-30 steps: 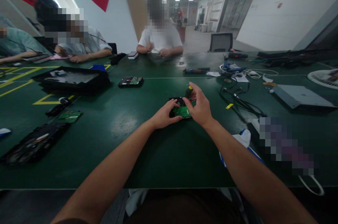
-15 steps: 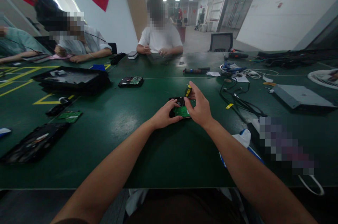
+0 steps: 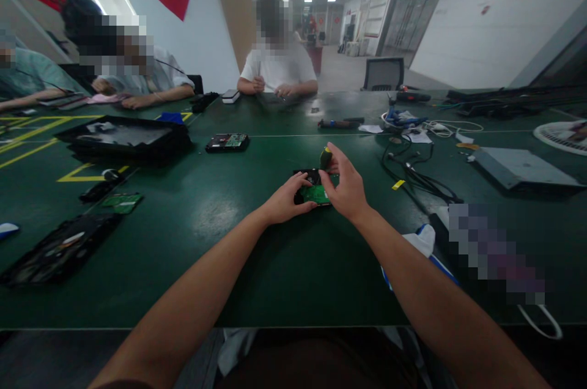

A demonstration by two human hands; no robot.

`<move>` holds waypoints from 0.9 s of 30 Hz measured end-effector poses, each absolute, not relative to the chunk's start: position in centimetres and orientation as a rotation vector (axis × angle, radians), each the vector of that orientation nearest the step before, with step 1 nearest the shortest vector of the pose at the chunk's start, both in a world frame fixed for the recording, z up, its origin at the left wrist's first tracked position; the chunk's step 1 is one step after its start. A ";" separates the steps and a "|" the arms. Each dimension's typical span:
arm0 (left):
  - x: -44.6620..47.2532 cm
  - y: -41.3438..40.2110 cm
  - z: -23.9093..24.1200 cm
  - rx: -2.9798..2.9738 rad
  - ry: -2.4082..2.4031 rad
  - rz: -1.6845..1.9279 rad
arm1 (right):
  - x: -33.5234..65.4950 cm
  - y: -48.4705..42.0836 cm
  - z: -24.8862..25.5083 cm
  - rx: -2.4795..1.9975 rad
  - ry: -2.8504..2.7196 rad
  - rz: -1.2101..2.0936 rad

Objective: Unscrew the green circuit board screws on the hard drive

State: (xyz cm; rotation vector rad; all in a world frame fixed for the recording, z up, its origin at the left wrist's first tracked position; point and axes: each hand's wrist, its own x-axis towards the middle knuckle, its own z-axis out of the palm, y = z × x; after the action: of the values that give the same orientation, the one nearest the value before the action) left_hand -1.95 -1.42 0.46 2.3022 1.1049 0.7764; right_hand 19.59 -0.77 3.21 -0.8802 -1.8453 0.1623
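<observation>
A hard drive (image 3: 315, 194) with a green circuit board lies on the green table in front of me. My left hand (image 3: 290, 198) grips its left end, thumb along the near edge and fingers over the far side. In my right hand (image 3: 345, 184) is a screwdriver (image 3: 325, 158) with a dark and yellow handle, held upright over the drive between thumb and fingers. Its tip is hidden behind the hand, so I cannot tell what it touches.
Another hard drive (image 3: 227, 142) lies farther off, left of centre. Black trays (image 3: 126, 138) and a loose circuit board (image 3: 121, 201) are at left. Dark cables (image 3: 413, 172), a grey metal box (image 3: 525, 167) and a blue-white item (image 3: 424, 242) lie at right. A person (image 3: 278, 68) sits opposite.
The screwdriver handle has turned in my right fingers, with less yellow showing. My left hand and the hard drive stay in place.
</observation>
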 end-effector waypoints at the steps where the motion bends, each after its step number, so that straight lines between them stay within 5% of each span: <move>1: -2.0 -1.4 0.4 2.305 1.105 0.774 | 19.6 -0.8 3.2 -0.884 -1.844 0.148; 27: -2.0 -1.4 0.5 2.299 1.125 0.759 | 19.6 -1.0 3.8 -0.884 -1.857 0.098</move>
State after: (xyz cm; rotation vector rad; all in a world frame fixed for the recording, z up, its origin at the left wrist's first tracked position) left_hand -1.96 -1.45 0.52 2.2993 1.1250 0.7588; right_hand 19.64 -1.00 3.84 -0.8844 -1.8565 0.0979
